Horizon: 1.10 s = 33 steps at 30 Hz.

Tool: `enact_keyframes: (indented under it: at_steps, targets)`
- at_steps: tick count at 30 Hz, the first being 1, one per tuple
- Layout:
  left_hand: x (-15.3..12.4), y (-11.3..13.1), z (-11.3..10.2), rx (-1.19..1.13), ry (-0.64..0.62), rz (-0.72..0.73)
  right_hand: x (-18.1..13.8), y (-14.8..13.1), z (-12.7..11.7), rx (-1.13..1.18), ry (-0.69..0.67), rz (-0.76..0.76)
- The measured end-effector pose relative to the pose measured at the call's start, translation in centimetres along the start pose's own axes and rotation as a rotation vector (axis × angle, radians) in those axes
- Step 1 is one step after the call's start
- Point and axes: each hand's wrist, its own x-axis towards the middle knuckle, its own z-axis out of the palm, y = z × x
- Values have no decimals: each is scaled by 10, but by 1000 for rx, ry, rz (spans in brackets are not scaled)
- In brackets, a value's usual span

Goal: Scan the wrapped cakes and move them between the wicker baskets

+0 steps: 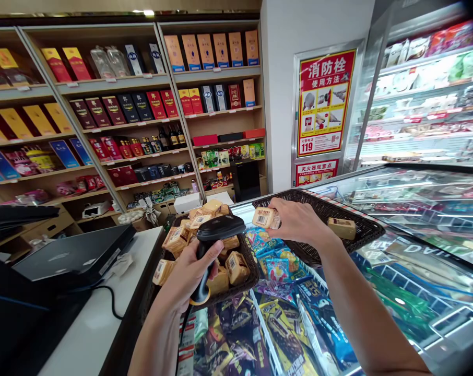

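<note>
My left hand (193,269) is wrapped round the handle of a black barcode scanner (221,227), its head pointing right. In my right hand (297,216) is a small wrapped food pack (263,216), with a barcode label facing the scanner, a short gap apart. Below the scanner, a dark woven basket (254,269) holds many similar wrapped packs (236,267), partly hidden by my left hand and the scanner. A second woven basket (299,250) lies under my right hand, with one pack (341,228) at its right side.
Both baskets rest on a glass-topped freezer (397,250) with bagged ice creams (283,334) inside. A white counter (80,334) with a dark flat device (80,256) and cable is at left. Shelves of boxed goods (122,109) line the back wall.
</note>
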Motion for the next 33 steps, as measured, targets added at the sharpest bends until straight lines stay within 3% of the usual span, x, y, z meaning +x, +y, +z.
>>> enact_keyframes:
  at_steps: [3,7,11,15,18,22,25,27,30,33]
  targets:
    - [1,0,-3,1,-6,19,7,16,10,-47,-151,105]
    - [-4,5,-5,-25,47,21,15,59,30,1,-283,313]
    - [-8,10,-10,-36,76,-2,13,101,46,2,-213,497]
    - [-8,11,-20,-57,109,0,11,105,47,-88,-130,606]
    - [-9,10,-27,-43,166,23,10,72,38,-114,-72,439]
    - [-12,8,-35,47,265,12,4,-14,37,39,-51,48]
    - [-13,9,-38,69,311,18,-9,-81,61,297,-17,-236]
    - [-14,11,-38,65,307,35,-19,-113,85,423,-21,-429]
    - [-16,14,-36,45,271,69,-27,-131,115,503,-26,-590]
    - [-17,14,-34,29,242,87,-24,-130,126,532,-14,-647]
